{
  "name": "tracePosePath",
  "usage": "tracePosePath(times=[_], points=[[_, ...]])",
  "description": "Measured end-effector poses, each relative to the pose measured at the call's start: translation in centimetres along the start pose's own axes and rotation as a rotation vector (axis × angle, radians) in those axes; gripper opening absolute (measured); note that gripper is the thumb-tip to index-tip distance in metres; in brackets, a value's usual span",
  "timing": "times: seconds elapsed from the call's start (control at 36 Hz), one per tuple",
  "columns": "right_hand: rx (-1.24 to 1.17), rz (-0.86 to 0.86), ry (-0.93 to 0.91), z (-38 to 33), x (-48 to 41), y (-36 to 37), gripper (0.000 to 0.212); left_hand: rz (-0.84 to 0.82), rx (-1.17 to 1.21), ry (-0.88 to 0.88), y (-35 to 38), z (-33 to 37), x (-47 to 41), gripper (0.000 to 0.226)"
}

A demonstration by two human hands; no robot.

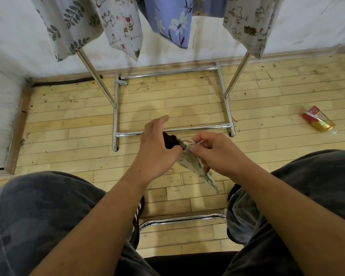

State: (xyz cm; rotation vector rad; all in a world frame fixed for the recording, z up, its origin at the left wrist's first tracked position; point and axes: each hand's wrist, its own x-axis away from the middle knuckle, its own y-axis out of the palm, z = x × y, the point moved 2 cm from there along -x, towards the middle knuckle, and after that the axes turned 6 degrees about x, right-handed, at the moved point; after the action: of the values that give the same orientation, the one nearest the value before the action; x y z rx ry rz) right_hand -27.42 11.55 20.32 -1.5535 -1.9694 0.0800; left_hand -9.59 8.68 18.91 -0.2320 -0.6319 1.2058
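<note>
Soft, light printed pouch (pixel 191 164), hanging limp in mid-air between the knees (pixel 38 206), above the wooden floor (pixel 68 120); best taken at its mouth, where pinched by right hand (pixel 217 154). Left hand (pixel 157 148) gripping a dark object (pixel 170 140) at that mouth, too hidden by fingers to identify.

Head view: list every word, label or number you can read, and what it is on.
Nothing is readable.
Coloured cat-print cloth: small marks, too blurred.
Red and gold packet on the floor: print too small.
Printed pouch, pinched by the right hand: pattern only.
Dark object in the left hand: no text.
</note>
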Motion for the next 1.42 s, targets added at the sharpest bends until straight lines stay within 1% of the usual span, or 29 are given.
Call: tracePosePath(times=[0.06, 0.08, 0.14, 0.17, 0.28, 0.36, 0.47, 0.58, 0.67, 0.75, 0.78, 0.86, 0.92, 0.97, 1.03, 1.19, 1.33, 1.42], points=[[-0.049, -0.017, 0.020, 0.0, 0.0, 0.0, 0.016, -0.094, 0.100, -0.150, 0.2, -0.7, -0.2, 0.092], [-0.079, -0.019, 0.029, 0.1, 0.0, 0.0, 0.016, -0.126, 0.146, -0.185, 0.4, -0.9, -0.2, 0.097], [-0.147, -0.025, 0.050, 0.1, -0.1, -0.1, 0.016, -0.148, 0.175, -0.182, 0.8, -1.2, -0.1, 0.104], [-0.174, -0.036, 0.060, 0.0, 0.0, -0.1, 0.017, -0.147, 0.174, -0.164, 0.9, -1.4, -0.1, 0.104], [-0.224, -0.087, 0.084, -0.4, 0.0, 0.1, 0.020, -0.110, 0.156, -0.084, 0.8, -1.4, -0.1, 0.087], [-0.222, -0.113, 0.113, -0.3, 0.0, 0.2, 0.020, -0.130, 0.154, -0.052, 1.1, -1.4, -0.2, 0.081], [-0.171, -0.154, 0.112, -0.2, 0.0, 0.3, 0.014, -0.166, 0.160, -0.012, 1.4, -1.5, -0.3, 0.078], [-0.177, -0.131, 0.077, -0.4, 0.0, 0.1, 0.011, -0.112, 0.120, 0.067, 1.2, -1.5, -0.4, 0.071], [-0.194, -0.123, 0.067, -0.6, 0.1, 0.0, 0.015, -0.107, 0.063, 0.124, 1.1, -1.4, -0.4, 0.072], [-0.200, -0.165, 0.059, -0.7, 0.1, 0.1, 0.024, -0.149, 0.045, 0.141, 1.5, -1.0, -0.1, 0.076], [-0.196, -0.185, 0.053, -0.8, 0.2, 0.2, 0.025, -0.152, 0.017, 0.162, 1.7, -0.9, 0.0, 0.075], [-0.216, -0.224, 0.060, -0.9, 0.2, 0.3, 0.024, -0.103, -0.064, 0.224, 1.9, -0.7, 0.1, 0.057], [-0.241, -0.236, 0.091, -0.9, 0.2, 0.2, 0.021, -0.070, -0.086, 0.228, 1.7, -0.7, 0.0, 0.049], [-0.222, -0.246, 0.111, -0.9, 0.2, 0.2, 0.014, -0.061, -0.086, 0.238, 1.5, -0.7, -0.1, 0.047], [-0.172, -0.263, 0.123, -0.9, 0.2, 0.3, 0.012, -0.069, -0.097, 0.256, 1.5, -0.6, -0.1, 0.047], [0.147, -0.283, 0.128, -0.6, 0.1, 0.5, 0.028, -0.119, -0.228, 0.341, 2.3, -0.7, 0.4, 0.048], [0.157, -0.352, 0.200, -0.5, 0.1, 0.6, 0.031, -0.145, -0.267, 0.350, 2.6, -0.8, 0.4, 0.051], [0.158, -0.390, 0.241, -0.5, 0.2, 0.7, 0.033, -0.151, -0.316, 0.357, 2.7, -1.1, 0.4, 0.057]])
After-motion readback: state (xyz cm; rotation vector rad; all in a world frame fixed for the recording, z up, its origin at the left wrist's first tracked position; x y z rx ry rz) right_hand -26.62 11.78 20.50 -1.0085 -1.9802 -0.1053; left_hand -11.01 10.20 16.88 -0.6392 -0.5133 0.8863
